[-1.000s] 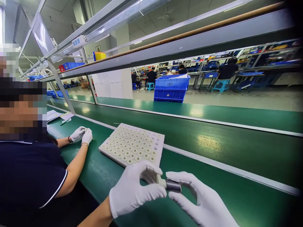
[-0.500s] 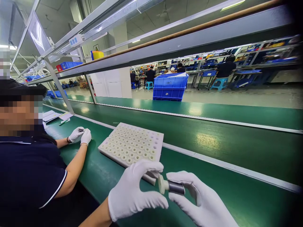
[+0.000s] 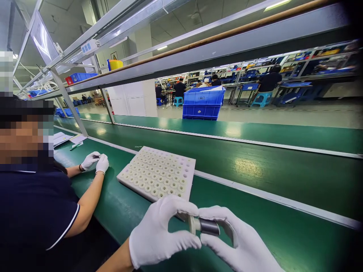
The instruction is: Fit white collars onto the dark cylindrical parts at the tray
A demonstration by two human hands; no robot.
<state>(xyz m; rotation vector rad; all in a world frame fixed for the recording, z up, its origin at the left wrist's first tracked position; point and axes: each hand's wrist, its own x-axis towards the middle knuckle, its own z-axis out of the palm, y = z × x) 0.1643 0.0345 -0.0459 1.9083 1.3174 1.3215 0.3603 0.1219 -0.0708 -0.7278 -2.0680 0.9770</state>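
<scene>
Both of my hands wear white gloves and meet near the bottom middle of the head view. My right hand point(image 3: 241, 238) pinches a short black cylinder point(image 3: 210, 227) between thumb and fingers. Out of its left end comes a cream flanged bushing point(image 3: 192, 225) with a round disc. My left hand point(image 3: 161, 230) is curled round that disc, thumb below and fingers above at its rim. Just beyond lies a white foam tray point(image 3: 193, 166) filled with rows of similar cream ring-shaped pieces; several holes at its right corner hold no ring.
A co-worker point(image 3: 25, 204) sits at left, gloved hands point(image 3: 98, 162) together over the green bench point(image 3: 110, 196). Papers point(image 3: 61, 138) and a pen lie beyond them. A pale rail point(image 3: 244, 190) borders the green belt point(image 3: 272, 170); blue crates point(image 3: 202, 104) stand behind, under a shelf beam.
My left thumb and fingers have closed in on the disc's rim, and the bushing has shifted slightly left. The co-worker's hands have hardly moved.
</scene>
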